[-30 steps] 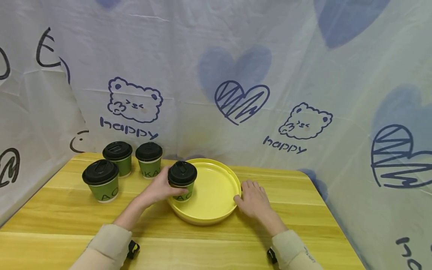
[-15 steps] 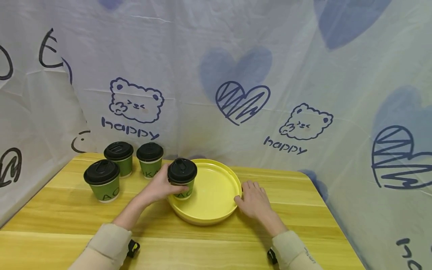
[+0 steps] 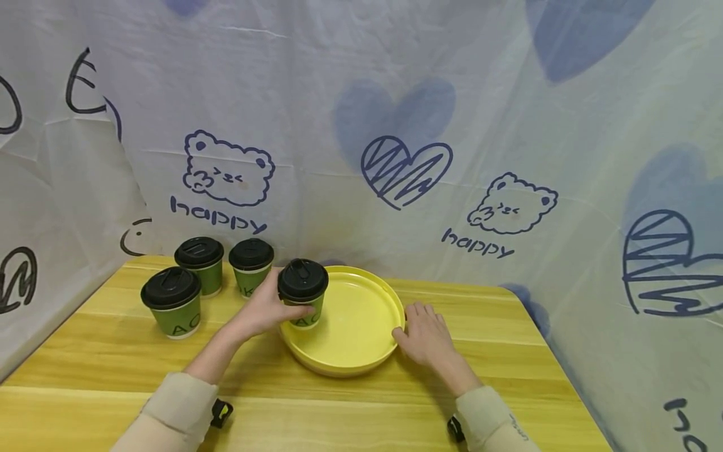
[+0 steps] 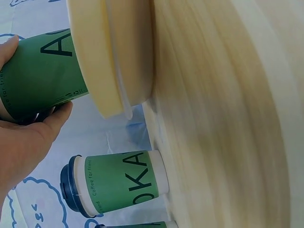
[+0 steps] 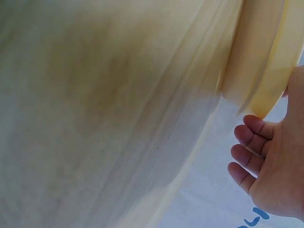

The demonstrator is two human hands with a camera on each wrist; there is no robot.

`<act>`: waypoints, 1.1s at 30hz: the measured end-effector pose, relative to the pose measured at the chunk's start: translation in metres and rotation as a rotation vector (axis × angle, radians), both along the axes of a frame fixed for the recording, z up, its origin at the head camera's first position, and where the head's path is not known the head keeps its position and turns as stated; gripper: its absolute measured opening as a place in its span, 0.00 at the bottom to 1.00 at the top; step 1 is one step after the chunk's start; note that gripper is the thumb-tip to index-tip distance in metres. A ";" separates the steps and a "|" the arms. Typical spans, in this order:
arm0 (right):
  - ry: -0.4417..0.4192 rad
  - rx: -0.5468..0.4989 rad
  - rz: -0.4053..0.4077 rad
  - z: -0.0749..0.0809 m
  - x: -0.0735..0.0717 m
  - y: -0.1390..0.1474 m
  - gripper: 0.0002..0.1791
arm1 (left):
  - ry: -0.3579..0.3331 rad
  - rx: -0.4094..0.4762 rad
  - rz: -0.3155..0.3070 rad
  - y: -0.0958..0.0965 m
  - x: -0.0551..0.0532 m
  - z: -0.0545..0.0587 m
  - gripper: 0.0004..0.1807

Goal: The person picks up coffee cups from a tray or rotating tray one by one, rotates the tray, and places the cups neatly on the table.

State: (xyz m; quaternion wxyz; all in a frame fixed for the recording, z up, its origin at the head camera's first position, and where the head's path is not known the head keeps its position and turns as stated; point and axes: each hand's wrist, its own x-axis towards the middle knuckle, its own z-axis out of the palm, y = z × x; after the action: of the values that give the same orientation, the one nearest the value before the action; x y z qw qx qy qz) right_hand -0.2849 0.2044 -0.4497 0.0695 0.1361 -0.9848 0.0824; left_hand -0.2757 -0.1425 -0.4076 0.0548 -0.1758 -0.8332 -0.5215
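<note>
My left hand [image 3: 270, 307] grips a green paper coffee cup [image 3: 307, 309] with a black lid, thumb across its near side. The cup is nearly upright over the left part of a round yellow tray [image 3: 356, 326]. In the left wrist view the tray's wall hides the base of the held cup [image 4: 42, 76]. My right hand [image 3: 425, 333] holds the tray's right rim, with the thumb at the edge and the other fingers outside. The right wrist view shows those fingers loosely bent against the yellow tray wall [image 5: 266, 90].
Left of the tray stand three more lidded green cups: a near one [image 3: 175, 307], one behind it [image 3: 203, 270], and one [image 3: 250, 267] close to my left hand. The wooden table [image 3: 316, 414] meets a printed white cloth [image 3: 316, 207] at the back.
My left hand has lifted the coffee cup slightly and shifted it a little left and away from me. My right hand stays at the tray's rim.
</note>
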 end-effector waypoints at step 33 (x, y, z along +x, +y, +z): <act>-0.004 -0.013 0.003 -0.001 0.002 0.000 0.19 | -0.021 0.095 0.190 -0.039 0.029 0.008 0.53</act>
State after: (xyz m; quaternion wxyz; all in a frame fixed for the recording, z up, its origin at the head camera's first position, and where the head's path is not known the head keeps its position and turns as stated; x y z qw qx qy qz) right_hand -0.2831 0.2046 -0.4508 0.0681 0.1367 -0.9842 0.0891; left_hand -0.2470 -0.1813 -0.3994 0.1036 -0.0878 -0.8210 -0.5545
